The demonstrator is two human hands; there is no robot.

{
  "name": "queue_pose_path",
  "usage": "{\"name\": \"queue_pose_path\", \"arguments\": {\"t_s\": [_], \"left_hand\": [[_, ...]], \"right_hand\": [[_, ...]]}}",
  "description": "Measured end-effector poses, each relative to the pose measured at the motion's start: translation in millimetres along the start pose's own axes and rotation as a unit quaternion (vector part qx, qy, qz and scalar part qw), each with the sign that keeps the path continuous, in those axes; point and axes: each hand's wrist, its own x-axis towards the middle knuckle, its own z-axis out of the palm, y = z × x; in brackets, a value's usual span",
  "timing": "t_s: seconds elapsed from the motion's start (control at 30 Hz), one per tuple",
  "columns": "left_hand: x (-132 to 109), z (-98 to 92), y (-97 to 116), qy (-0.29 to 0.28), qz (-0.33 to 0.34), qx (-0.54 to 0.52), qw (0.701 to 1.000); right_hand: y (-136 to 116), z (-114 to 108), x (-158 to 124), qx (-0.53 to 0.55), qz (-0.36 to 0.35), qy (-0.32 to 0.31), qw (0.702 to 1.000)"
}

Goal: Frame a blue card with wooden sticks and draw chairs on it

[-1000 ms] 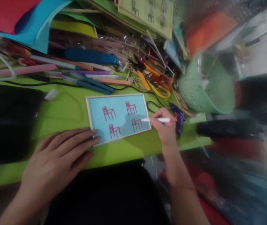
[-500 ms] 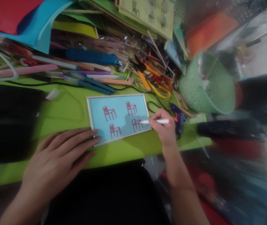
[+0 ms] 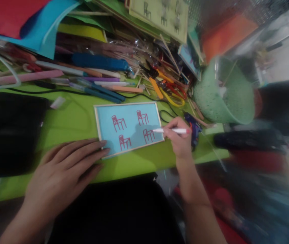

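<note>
On the green table lies a blue card (image 3: 130, 127) with a pale wooden frame, bearing several red chair drawings. My right hand (image 3: 180, 139) is closed around a white marker (image 3: 172, 130) with a red end, its tip at the upper right of the lower-right chair drawing. Flat and with fingers stretched out, my left hand (image 3: 70, 169) rests its fingertips on the card's lower left corner. A dark blue glue gun (image 3: 194, 127) is just beyond my right hand.
A black tablet-like object (image 3: 12, 132) lies at the left. Pens, pliers (image 3: 156, 81), scissors (image 3: 172, 98) and sticks crowd the back. At the right stands a green basket (image 3: 223, 91). A black cable (image 3: 70, 90) crosses behind the card.
My right hand and the marker have shifted slightly right and up. My left hand has stayed in place.
</note>
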Motion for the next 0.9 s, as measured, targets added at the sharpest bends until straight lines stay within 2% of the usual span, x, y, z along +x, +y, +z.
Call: {"name": "queue_pose_path", "arguments": {"t_s": [0.13,0.47,0.9], "left_hand": [[0,1.1,0,-0.003,-0.003,-0.001,1.0],[2,0.5,1,0.004,-0.012,-0.007,1.0],[2,-2.5,2,-0.012,-0.026,-0.027,0.999]], "right_hand": [[-1,3,1,0.027,-0.015,0.007,1.0],[-10,8,-1,-0.04,-0.004,-0.039,0.998],[-15,9,-3,-0.077,0.009,-0.065,0.995]]}}
